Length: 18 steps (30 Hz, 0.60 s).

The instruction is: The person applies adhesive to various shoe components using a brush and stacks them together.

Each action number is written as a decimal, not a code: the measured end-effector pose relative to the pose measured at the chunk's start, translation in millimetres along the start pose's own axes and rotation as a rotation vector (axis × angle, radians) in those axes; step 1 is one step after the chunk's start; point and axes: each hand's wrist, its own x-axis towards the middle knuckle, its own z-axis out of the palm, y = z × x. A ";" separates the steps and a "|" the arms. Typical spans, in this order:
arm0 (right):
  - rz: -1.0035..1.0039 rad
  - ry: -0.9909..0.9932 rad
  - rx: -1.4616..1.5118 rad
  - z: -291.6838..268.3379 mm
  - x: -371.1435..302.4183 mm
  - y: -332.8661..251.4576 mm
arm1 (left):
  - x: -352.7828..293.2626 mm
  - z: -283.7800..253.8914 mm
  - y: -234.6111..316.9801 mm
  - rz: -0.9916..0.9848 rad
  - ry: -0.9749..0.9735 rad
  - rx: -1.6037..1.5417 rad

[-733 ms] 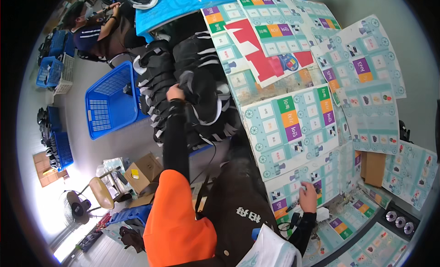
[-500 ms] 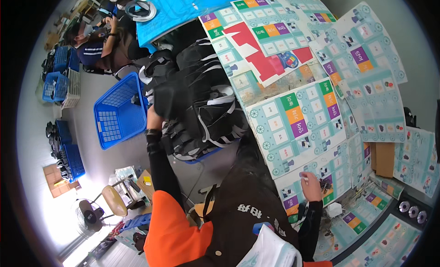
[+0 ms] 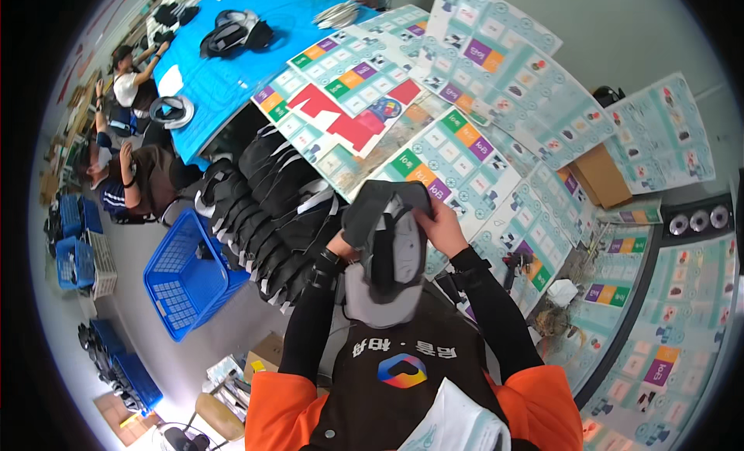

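Note:
In front of my chest I hold a black and grey cap-like fabric piece (image 3: pixel 384 296) with both hands. Its rounded grey end points down toward my apron, and a stiff-looking black flap forms the top. My left hand (image 3: pixel 342 247) grips the left side, its fingers mostly hidden behind the fabric. At the upper right edge, my right hand (image 3: pixel 443 229) pinches the black part between thumb and fingers. To the left of my hands lies a pile of similar black pieces (image 3: pixel 256 234) with light edges, packed in rows.
A worktable covered with printed sheets (image 3: pixel 496 195) fills the right, with a small dark tool (image 3: pixel 518 266) on it. Left stands a blue basket (image 3: pixel 167 296). Farther back, a blue-covered table (image 3: pixel 225 71) bears more fabric pieces. Other people (image 3: pixel 132 172) sit at the far left.
My left hand has brought the piece from the pile to my chest. My right hand has risen from the table's edge and taken hold of it too. The view has shifted.

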 end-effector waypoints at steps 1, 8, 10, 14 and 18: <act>0.010 0.148 -0.010 -16.3 -9.2 -13.6 | 33.3 -21.0 3.2 -0.387 -0.150 -0.853; -0.004 0.355 -0.232 -46.8 -43.6 36.0 | 142.1 -125.1 91.2 -0.601 -0.137 -1.202; 0.050 0.296 -0.260 -37.9 -55.2 51.9 | 150.0 -104.5 127.6 -0.396 0.002 -0.633; 0.022 0.326 -0.317 -31.2 -79.5 73.4 | 136.7 -69.8 138.5 -0.507 0.127 -0.530; -0.071 0.299 -0.071 -38.0 -90.5 79.2 | 130.2 -62.0 140.4 -0.408 0.194 -0.364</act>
